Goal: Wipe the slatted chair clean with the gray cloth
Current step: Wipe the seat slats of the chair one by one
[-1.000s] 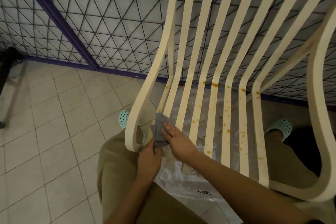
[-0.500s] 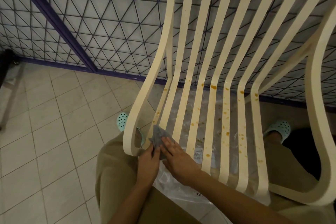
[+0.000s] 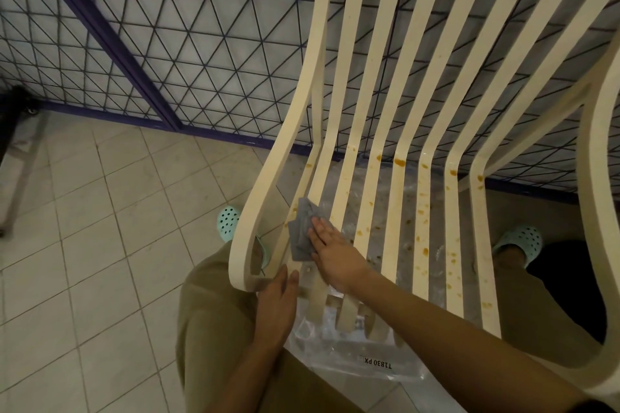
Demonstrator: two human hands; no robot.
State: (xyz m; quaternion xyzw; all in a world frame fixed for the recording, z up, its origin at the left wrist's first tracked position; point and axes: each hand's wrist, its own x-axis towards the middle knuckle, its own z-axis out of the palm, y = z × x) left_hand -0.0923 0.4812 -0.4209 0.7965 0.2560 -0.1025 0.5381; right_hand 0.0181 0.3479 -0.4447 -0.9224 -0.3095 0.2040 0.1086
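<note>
Head: gray cloth (image 3: 302, 233) has slid up slatted chair (image 3: 396, 211) left seat slats, pressed under R hand (image 3: 332, 253) flat fingers. L hand (image 3: 278, 298) has let go, fingers relaxed, just below. Orange stains (image 3: 400, 162) right of fingers unwiped; much left.

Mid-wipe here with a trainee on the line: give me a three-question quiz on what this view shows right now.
1. Multiple choice: which hand presses the cloth on the chair? A left, B right, C both.
2. True or false: the slats right of the cloth are all free of stains.
3. Fill in: the sheet under the chair is clear ____.
Key: 1 B, the right hand, fingers flat. 2 False, orange stains dot them. 3 plastic.
</note>
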